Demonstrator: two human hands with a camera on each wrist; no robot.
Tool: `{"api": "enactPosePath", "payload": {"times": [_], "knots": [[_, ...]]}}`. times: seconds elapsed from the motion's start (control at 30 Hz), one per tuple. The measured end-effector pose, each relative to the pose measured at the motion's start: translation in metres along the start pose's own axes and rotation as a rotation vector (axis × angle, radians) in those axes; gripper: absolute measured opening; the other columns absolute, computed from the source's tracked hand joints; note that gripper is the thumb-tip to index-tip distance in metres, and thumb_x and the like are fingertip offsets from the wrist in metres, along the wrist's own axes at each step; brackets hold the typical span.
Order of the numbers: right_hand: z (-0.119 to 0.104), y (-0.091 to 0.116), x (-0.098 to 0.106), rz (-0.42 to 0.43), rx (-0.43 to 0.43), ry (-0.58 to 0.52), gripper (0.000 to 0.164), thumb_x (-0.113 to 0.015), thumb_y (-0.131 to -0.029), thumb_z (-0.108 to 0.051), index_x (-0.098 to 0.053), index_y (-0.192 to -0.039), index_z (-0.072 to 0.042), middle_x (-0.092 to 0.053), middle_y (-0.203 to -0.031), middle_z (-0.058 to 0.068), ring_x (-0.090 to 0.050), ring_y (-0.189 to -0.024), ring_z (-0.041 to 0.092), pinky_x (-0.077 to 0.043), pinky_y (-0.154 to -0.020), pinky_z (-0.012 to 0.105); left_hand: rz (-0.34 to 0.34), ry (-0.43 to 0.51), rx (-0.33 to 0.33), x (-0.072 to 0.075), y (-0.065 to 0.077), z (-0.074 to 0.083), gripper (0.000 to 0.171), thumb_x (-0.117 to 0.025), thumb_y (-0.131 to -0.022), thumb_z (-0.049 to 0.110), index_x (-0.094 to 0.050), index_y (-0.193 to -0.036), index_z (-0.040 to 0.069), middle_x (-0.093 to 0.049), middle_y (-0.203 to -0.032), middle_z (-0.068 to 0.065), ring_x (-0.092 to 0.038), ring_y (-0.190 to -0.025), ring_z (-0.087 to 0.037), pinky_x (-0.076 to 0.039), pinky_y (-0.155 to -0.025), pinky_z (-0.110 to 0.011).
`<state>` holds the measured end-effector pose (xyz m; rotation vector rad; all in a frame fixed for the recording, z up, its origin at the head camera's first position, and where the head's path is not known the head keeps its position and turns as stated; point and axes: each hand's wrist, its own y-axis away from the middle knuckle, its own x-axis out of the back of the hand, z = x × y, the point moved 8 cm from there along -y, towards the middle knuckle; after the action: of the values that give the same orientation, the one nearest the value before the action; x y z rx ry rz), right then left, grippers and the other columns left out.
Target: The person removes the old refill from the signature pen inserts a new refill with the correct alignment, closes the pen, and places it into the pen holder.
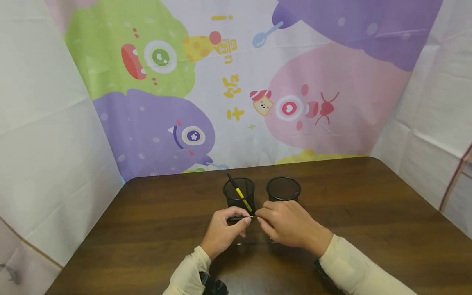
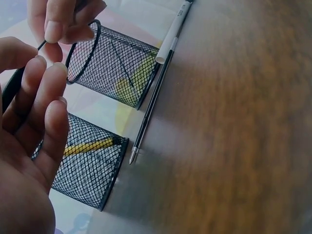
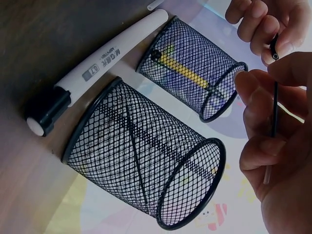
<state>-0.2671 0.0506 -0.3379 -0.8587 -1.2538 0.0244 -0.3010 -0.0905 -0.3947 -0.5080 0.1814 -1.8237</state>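
Observation:
My left hand (image 1: 225, 229) pinches a black pen barrel (image 2: 13, 87) between thumb and fingers; its small open end faces the right hand in the right wrist view. Between the fingertips of my right hand (image 1: 289, 223) is a thin dark pen refill (image 3: 275, 109) with a clear tail end, its front right at the barrel's opening. Both hands meet above the table, close in front of two black mesh cups. Below them lie a white pen barrel (image 3: 114, 56) with a black end and a loose refill (image 2: 151, 105) with a metal tip.
The left mesh cup (image 1: 227, 200) holds a yellow and black pen (image 1: 240, 193). A thin dark stick (image 3: 136, 151) leans inside the right mesh cup (image 1: 267, 192). A brown wooden table (image 1: 155, 229) carries everything, with a cartoon-printed cloth (image 1: 228, 135) hanging behind.

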Motion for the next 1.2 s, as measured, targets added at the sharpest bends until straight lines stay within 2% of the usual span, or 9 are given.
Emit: {"api": "enactPosePath", "payload": {"times": [0.37, 0.67, 0.9, 1.03, 1.2], "knots": [[0.0015, 0.0, 0.0002, -0.012, -0.009, -0.004, 0.011, -0.067, -0.092, -0.016, -0.077, -0.093, -0.012, -0.063, -0.076, -0.007, -0.047, -0.054, -0.002, -0.043, -0.046, 0.017, 0.007, 0.008, 0.007, 0.0014, -0.0007, 0.0003, 0.004, -0.071, -0.094, 0.011, -0.071, -0.096, 0.007, -0.068, -0.081, -0.013, -0.066, -0.061, -0.019, -0.06, -0.061, -0.036], [0.0011, 0.0005, -0.0026, -0.043, -0.014, -0.029, 0.013, -0.067, -0.094, -0.019, -0.077, -0.098, -0.013, -0.062, -0.074, -0.008, -0.043, -0.053, -0.004, -0.04, -0.046, 0.015, -0.016, 0.0, -0.006, -0.0004, -0.0008, 0.0003, 0.009, -0.072, -0.094, 0.014, -0.072, -0.098, 0.006, -0.068, -0.086, -0.024, -0.066, -0.06, -0.017, -0.059, -0.06, -0.034], [0.0007, 0.0004, -0.0031, -0.028, -0.015, -0.037, 0.012, -0.068, -0.095, -0.02, -0.077, -0.098, -0.014, -0.063, -0.075, -0.009, -0.048, -0.056, -0.003, -0.045, -0.049, 0.018, -0.024, 0.002, 0.01, -0.0004, -0.0008, 0.0013, 0.011, -0.072, -0.095, 0.017, -0.072, -0.099, 0.008, -0.07, -0.091, -0.022, -0.067, -0.06, -0.018, -0.059, -0.061, -0.034], [0.0001, 0.0008, -0.0033, -0.009, -0.016, -0.02, 0.01, -0.068, -0.094, -0.019, -0.077, -0.093, -0.015, -0.057, -0.069, -0.011, -0.045, -0.055, -0.002, -0.042, -0.048, 0.017, -0.032, 0.008, 0.022, -0.0011, -0.0006, -0.0005, 0.011, -0.072, -0.095, 0.018, -0.073, -0.099, 0.008, -0.071, -0.093, -0.023, -0.067, -0.06, -0.019, -0.059, -0.061, -0.034], [0.0, -0.0002, -0.0024, 0.015, -0.014, 0.004, 0.013, -0.066, -0.092, -0.017, -0.078, -0.091, -0.013, -0.06, -0.071, -0.008, -0.048, -0.059, 0.003, -0.041, -0.048, 0.017, -0.023, 0.016, 0.011, 0.0001, -0.0008, -0.0001, 0.011, -0.072, -0.095, 0.017, -0.072, -0.099, 0.007, -0.07, -0.09, -0.024, -0.067, -0.06, -0.019, -0.059, -0.061, -0.035]]}}
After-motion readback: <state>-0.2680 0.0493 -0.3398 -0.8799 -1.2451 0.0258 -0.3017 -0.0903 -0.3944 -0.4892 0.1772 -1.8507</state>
